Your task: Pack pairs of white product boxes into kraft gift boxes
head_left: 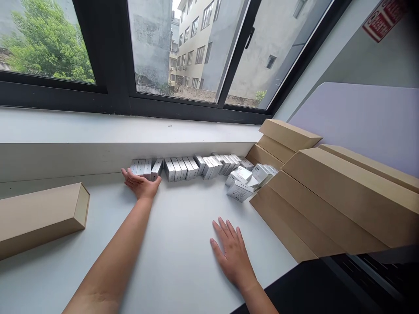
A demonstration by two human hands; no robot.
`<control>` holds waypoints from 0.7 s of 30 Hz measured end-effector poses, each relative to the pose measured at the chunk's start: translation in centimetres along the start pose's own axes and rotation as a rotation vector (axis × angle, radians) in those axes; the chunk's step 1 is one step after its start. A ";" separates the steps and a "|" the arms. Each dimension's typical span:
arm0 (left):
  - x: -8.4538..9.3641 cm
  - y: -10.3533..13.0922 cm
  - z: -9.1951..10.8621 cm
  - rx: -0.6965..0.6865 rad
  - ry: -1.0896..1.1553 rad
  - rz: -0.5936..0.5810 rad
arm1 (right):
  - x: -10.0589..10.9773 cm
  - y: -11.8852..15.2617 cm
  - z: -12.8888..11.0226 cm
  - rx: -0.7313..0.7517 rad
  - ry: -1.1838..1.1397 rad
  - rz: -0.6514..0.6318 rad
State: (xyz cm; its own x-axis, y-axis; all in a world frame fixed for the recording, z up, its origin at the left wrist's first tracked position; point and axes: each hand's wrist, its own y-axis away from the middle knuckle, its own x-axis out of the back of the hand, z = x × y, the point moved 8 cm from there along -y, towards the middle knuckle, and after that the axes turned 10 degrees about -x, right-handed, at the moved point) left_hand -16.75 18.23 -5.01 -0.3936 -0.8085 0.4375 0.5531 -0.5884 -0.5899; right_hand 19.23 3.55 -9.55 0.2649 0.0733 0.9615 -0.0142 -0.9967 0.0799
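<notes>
Several small white boxes with dark print stand in a row along the wall below the window sill. At the row's left end, my left hand (141,182) spans a group of these small boxes (147,166), its fingers at the left side and its thumb against the rightmost, slightly tilted box (156,169). My right hand (233,256) is over the white tabletop (183,244), fingers spread, holding nothing. Beyond it, a looser heap of the same boxes (240,190) lies at the right, some tipped over.
Large brown cardboard boxes (347,192) stand at the right, touching or close to the heap. A long beige box (42,216) lies at the left. Behind are the white sill (98,126) and a black-framed window (183,104). A dark object (314,288) fills the lower right corner.
</notes>
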 end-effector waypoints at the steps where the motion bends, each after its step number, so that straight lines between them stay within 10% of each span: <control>1: 0.0 0.0 -0.2 0.021 -0.001 -0.002 | 0.0 0.0 0.0 0.004 -0.002 0.003; 21: 3.9 3.5 -1.0 0.001 0.330 -0.091 | 0.6 0.5 -0.2 0.026 -0.036 0.062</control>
State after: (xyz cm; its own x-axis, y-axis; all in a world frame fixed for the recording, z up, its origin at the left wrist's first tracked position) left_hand -17.09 13.02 -6.10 -0.6578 -0.7122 0.2451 0.5054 -0.6587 -0.5574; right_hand 19.16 3.12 -8.91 0.2986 0.0107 0.9543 -0.0063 -0.9999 0.0131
